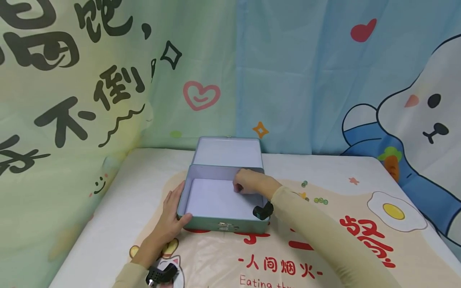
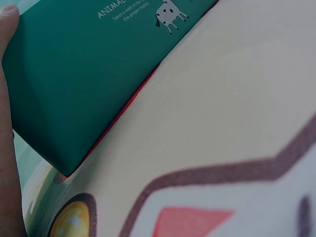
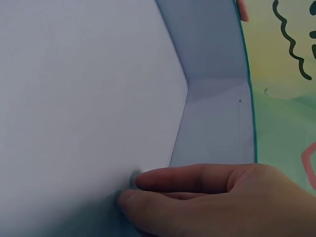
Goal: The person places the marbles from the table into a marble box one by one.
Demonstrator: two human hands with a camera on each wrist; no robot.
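Note:
A green tin box (image 1: 225, 225) with a pale inside lies on the table, its lid (image 1: 227, 152) tipped back at the far side. My left hand (image 1: 171, 218) holds the box's left wall, thumb at the front left corner; in the left wrist view part of that hand (image 2: 9, 148) shows beside the green box side (image 2: 84, 74). Inside the box, near the back right, is my right hand (image 1: 250, 182). In the right wrist view my right hand (image 3: 222, 200) has thumb and index finger pinched around a small greyish thing (image 3: 134, 178), mostly hidden by the fingertips, close to the pale floor (image 3: 89, 98).
To the right of the box, small green round things (image 1: 320, 201) and a small yellow one (image 1: 303, 195) lie on the printed tablecloth (image 1: 288, 280). A small reddish star shape (image 1: 353, 181) is farther right. Behind the table hangs a printed curtain (image 1: 288, 80).

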